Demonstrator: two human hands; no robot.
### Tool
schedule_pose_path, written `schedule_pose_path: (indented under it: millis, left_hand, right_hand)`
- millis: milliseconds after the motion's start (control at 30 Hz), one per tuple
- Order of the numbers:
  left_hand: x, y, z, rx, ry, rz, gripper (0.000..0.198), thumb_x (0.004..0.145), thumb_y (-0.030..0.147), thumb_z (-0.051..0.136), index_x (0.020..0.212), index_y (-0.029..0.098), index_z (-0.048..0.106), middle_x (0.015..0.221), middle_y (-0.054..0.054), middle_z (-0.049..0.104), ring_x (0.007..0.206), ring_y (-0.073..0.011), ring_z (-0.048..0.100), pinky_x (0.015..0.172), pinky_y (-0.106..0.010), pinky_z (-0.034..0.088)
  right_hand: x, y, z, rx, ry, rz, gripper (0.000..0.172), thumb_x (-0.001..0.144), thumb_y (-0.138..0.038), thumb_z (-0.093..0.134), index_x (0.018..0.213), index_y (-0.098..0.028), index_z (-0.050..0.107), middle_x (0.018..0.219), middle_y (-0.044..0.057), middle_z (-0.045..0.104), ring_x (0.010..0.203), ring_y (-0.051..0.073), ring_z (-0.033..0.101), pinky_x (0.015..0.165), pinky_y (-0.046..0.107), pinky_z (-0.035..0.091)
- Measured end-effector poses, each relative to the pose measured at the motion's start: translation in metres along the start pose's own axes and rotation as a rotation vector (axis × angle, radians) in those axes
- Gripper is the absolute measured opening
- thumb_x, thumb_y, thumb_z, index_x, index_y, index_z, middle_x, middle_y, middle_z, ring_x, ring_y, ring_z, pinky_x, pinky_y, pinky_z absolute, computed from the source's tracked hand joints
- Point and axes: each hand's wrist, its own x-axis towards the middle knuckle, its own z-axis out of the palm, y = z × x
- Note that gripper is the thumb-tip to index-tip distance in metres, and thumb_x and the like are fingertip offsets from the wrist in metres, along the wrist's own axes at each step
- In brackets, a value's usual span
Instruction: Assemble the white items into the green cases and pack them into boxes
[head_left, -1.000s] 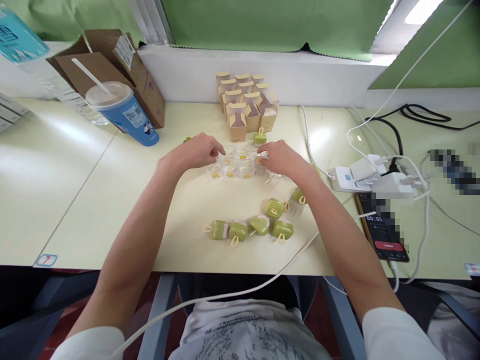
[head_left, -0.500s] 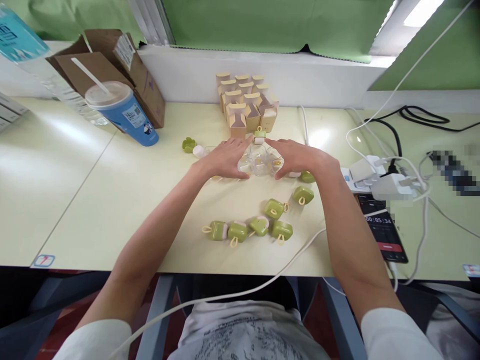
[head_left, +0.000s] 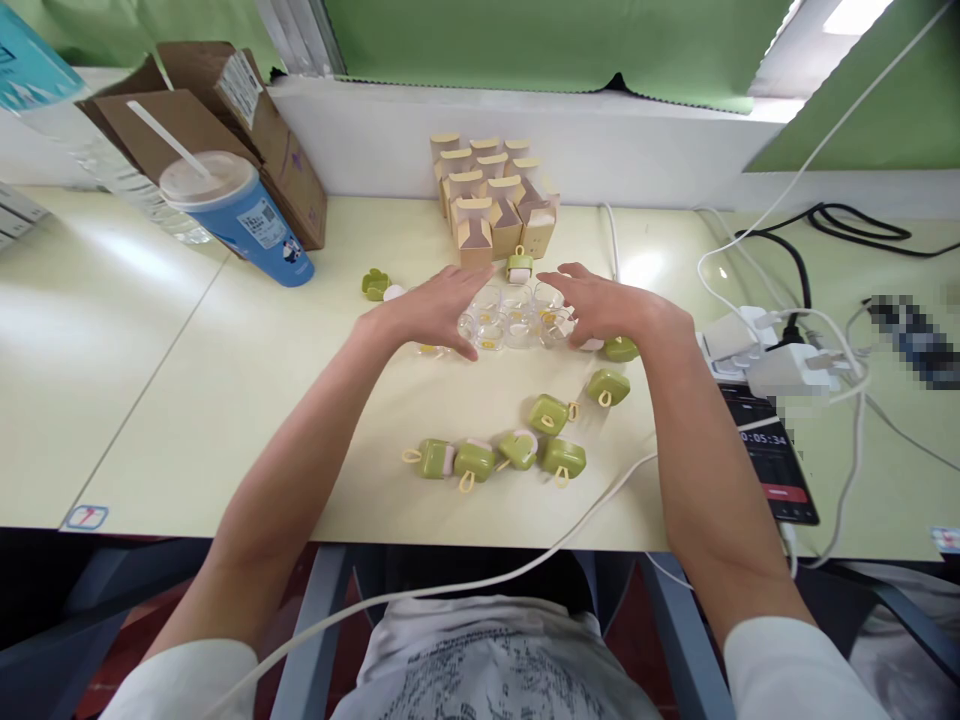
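My left hand (head_left: pixel 435 308) is open at the left side of a cluster of small clear plastic cups (head_left: pixel 517 318), fingers apart and nothing held. On the cluster's right side, my right hand (head_left: pixel 604 308) is open too, thumb spread from the fingers. Yellow bits show in several cups; the hands hide the outer ones. A green-and-white case with a loop (head_left: pixel 520 265) stands just behind the cups. Another green case (head_left: pixel 620 349) lies partly hidden beside my right wrist. Nearer me lie several more green cases with cream loops (head_left: pixel 550 415).
Small open cardboard boxes (head_left: pixel 476 225) stand grouped by the wall. A blue cup with a straw (head_left: pixel 259 225), a brown carton (head_left: pixel 289 165) and a water bottle are at left. Chargers (head_left: pixel 787 370), cables and a phone (head_left: pixel 780 470) lie at right. A white cable crosses the front edge.
My hands have moved apart, the left one leftward and the right one rightward, showing more of the clear cups between them. The view has shifted slightly.
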Motion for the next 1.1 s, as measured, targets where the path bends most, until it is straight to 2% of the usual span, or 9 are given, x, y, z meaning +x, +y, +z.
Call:
schedule_pose_path:
  millis: [67,167,367,500,600,733,900,1000,1100]
  left_hand:
    - [-0.007,-0.004,-0.006,0.004,-0.021,-0.022,0.135,0.082,0.055,0.091,0.187,0.031,0.01,0.193,-0.013,0.027,0.179,-0.0417,0.026,0.141,-0.048,0.033]
    - [-0.012,-0.01,-0.009,-0.01,-0.032,-0.053,0.13,0.085,0.053,0.089,0.187,0.032,0.01,0.19,-0.012,0.034,0.176,-0.0386,0.035,0.138,-0.045,0.038]
    - [-0.007,-0.011,-0.001,-0.027,-0.007,-0.029,0.126,0.084,0.049,0.09,0.186,0.032,0.018,0.186,-0.012,0.042,0.171,-0.0356,0.044,0.137,-0.043,0.04]
    - [-0.018,-0.008,-0.018,-0.077,0.001,-0.032,0.122,0.084,0.053,0.09,0.185,0.033,0.024,0.188,-0.009,0.04,0.171,-0.038,0.043,0.137,-0.045,0.04]
    - [-0.045,-0.021,-0.046,-0.117,0.131,-0.113,0.106,0.094,0.064,0.08,0.183,0.034,0.031,0.184,-0.005,0.046,0.164,-0.0374,0.05,0.132,-0.044,0.045]
    - [-0.076,-0.066,-0.065,-0.06,0.328,-0.345,0.085,0.104,0.077,0.06,0.176,0.032,0.045,0.172,-0.002,0.058,0.146,-0.0324,0.058,0.125,-0.044,0.05]
    - [-0.059,-0.119,-0.031,-0.031,0.078,-0.279,0.101,0.085,0.083,0.072,0.164,0.021,0.062,0.169,-0.012,0.06,0.155,-0.0359,0.052,0.134,-0.046,0.041]
    - [-0.043,-0.134,-0.012,-0.062,0.073,-0.233,0.081,0.082,0.079,0.072,0.14,0.022,0.079,0.153,-0.012,0.07,0.145,-0.0358,0.06,0.127,-0.043,0.047]
    - [-0.04,-0.142,-0.01,-0.078,0.105,-0.243,0.075,0.076,0.075,0.075,0.129,0.022,0.084,0.139,-0.013,0.074,0.128,-0.0355,0.068,0.114,-0.042,0.054]
  right_hand:
    - [-0.001,-0.002,-0.002,0.031,-0.072,-0.025,0.112,0.082,-0.01,0.089,0.178,-0.039,0.039,0.179,0.012,0.047,0.132,0.033,0.075,0.1,0.042,0.065]
    - [-0.002,-0.008,-0.005,0.058,-0.123,-0.015,0.107,0.081,-0.007,0.085,0.175,-0.036,0.044,0.174,0.011,0.053,0.14,0.034,0.069,0.105,0.043,0.063]
    - [0.0,-0.011,-0.002,0.056,-0.106,-0.02,0.107,0.083,-0.016,0.088,0.177,-0.037,0.04,0.174,0.014,0.053,0.158,0.039,0.056,0.114,0.049,0.059]
    - [-0.005,-0.006,-0.005,0.088,-0.086,-0.038,0.111,0.088,-0.033,0.091,0.182,-0.038,0.033,0.175,0.014,0.054,0.155,0.041,0.06,0.117,0.051,0.058]
    - [-0.006,-0.007,-0.014,0.101,0.082,-0.036,0.09,0.104,-0.051,0.075,0.183,-0.033,0.036,0.167,0.016,0.063,0.153,0.042,0.06,0.121,0.055,0.054]
    - [0.021,-0.026,-0.024,0.07,0.237,0.085,0.057,0.113,-0.033,0.052,0.169,-0.022,0.06,0.155,0.021,0.072,0.147,0.042,0.066,0.119,0.057,0.054]
    - [0.076,-0.046,-0.013,0.052,0.13,0.17,0.053,0.107,-0.023,0.061,0.16,-0.019,0.067,0.153,0.022,0.074,0.137,0.044,0.072,0.112,0.056,0.059]
    - [0.101,-0.041,0.004,0.075,0.232,0.146,0.045,0.105,-0.027,0.069,0.148,-0.014,0.071,0.139,0.023,0.079,0.129,0.044,0.075,0.107,0.056,0.062]
    - [0.117,-0.028,0.02,0.141,0.343,0.11,0.037,0.104,-0.044,0.074,0.127,-0.014,0.076,0.12,0.021,0.081,0.118,0.046,0.077,0.102,0.062,0.064]
